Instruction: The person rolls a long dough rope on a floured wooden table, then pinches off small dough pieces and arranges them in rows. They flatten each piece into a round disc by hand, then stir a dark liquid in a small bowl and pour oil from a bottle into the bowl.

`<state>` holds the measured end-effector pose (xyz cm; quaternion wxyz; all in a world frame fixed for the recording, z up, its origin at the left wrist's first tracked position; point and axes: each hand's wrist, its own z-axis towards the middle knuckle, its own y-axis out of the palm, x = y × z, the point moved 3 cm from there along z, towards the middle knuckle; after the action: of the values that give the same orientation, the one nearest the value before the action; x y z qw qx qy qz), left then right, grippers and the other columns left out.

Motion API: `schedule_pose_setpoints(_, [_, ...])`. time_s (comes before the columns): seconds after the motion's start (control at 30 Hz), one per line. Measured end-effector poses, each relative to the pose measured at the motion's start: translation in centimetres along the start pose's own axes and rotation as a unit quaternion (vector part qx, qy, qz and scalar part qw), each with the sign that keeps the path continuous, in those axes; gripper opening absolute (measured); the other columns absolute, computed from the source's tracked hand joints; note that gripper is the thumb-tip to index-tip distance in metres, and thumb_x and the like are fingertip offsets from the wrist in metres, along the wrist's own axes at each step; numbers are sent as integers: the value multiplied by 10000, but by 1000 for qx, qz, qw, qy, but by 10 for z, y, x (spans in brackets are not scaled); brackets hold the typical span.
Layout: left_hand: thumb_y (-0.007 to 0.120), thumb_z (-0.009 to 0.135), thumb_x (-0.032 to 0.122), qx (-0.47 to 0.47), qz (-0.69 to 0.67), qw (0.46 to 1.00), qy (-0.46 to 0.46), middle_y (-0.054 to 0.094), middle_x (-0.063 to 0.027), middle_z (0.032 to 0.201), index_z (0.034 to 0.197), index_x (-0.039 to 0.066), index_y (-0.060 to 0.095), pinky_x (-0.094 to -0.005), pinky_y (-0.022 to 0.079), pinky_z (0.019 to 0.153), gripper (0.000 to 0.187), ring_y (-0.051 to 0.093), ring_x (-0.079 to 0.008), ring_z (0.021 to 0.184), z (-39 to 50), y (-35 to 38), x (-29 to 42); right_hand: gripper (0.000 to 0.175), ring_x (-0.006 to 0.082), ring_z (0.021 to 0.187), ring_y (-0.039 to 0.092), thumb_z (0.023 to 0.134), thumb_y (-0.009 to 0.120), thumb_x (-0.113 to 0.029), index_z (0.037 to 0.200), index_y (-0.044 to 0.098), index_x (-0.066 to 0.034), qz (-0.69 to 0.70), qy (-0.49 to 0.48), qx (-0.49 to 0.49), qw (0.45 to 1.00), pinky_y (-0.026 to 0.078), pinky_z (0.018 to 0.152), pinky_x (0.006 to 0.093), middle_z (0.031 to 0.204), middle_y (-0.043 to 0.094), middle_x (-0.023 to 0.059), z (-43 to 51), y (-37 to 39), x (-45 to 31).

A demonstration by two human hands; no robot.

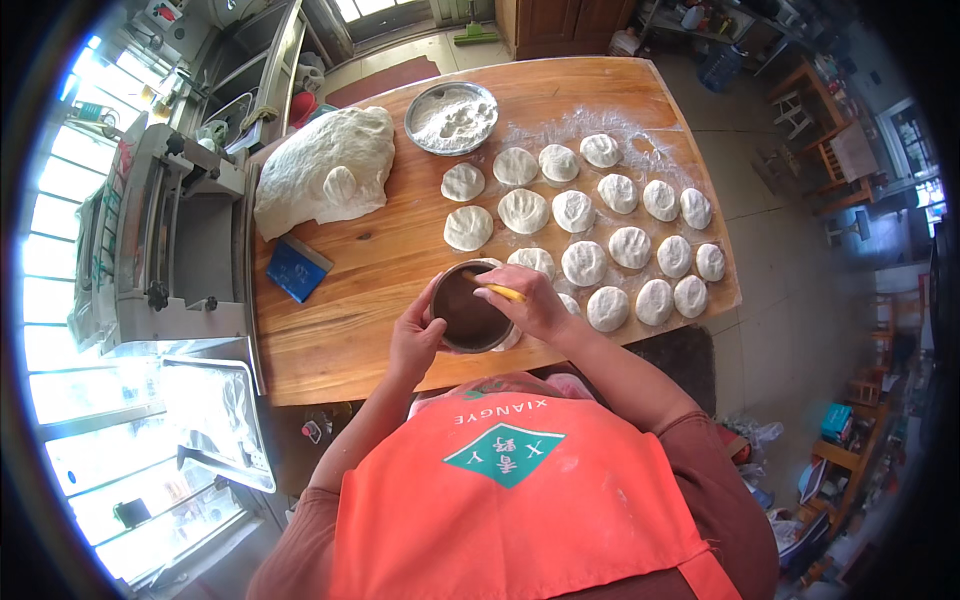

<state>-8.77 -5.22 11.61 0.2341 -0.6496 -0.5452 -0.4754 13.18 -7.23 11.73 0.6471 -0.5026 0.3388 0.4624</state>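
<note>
My left hand (420, 326) grips the side of a round brown bowl (472, 319), tilted so its dark inside faces me. In my right hand (529, 300) is a tool with a yellow handle (502, 291); its tip reaches into the bowl near the far rim, and its exact kind is hard to tell. Flattened, floured dough rounds (583, 262) lie in rows on the wooden table (360, 300), several partly hidden behind the bowl and my right hand. A large slab of dough (322, 165) rests at the far left with a small dough piece (340, 184) on top.
A metal bowl of flour (452, 120) stands toward the table's far side. Near the left edge lies a blue dough scraper (296, 270). A metal dough-rolling machine (187, 247) adjoins the table's left side. Loose flour (585, 127) dusts the far right.
</note>
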Motion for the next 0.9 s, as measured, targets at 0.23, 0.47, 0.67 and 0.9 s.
schedule_pose_setpoints(0.23, [490,885,-106,51,23,997,44,599,15,874,1617,153,384,-324,679,655,784,642,-79,721,-5,12,3,211,237,654,698,936,716,-73,840,538,-12,97,227,95,964,532,581,390,832,678,143,-18,51,-8])
schedule_pose_setpoints(0.47, [465,875,-129,86,-32,995,49,590,24,908,1622,125,365,-319,679,683,796,631,-68,741,-12,11,1,128,433,792,647,974,654,-88,949,541,-33,-62,42,142,987,517,646,485,880,611,191,-10,30,-23])
schedule_pose_setpoints(0.67, [452,868,-135,88,-21,990,105,674,-60,1198,1615,75,353,-339,684,755,782,704,-128,932,-11,12,1,157,311,746,669,973,661,-67,896,527,-34,117,198,90,969,523,646,406,827,622,146,-12,49,-21])
schedule_pose_setpoints(0.9, [430,868,-137,68,-40,996,49,653,-101,1322,1616,74,341,-356,687,759,782,726,-186,1018,-13,5,8,145,327,776,686,943,733,-87,977,611,-17,-89,11,98,991,536,657,410,887,664,152,-8,35,-24])
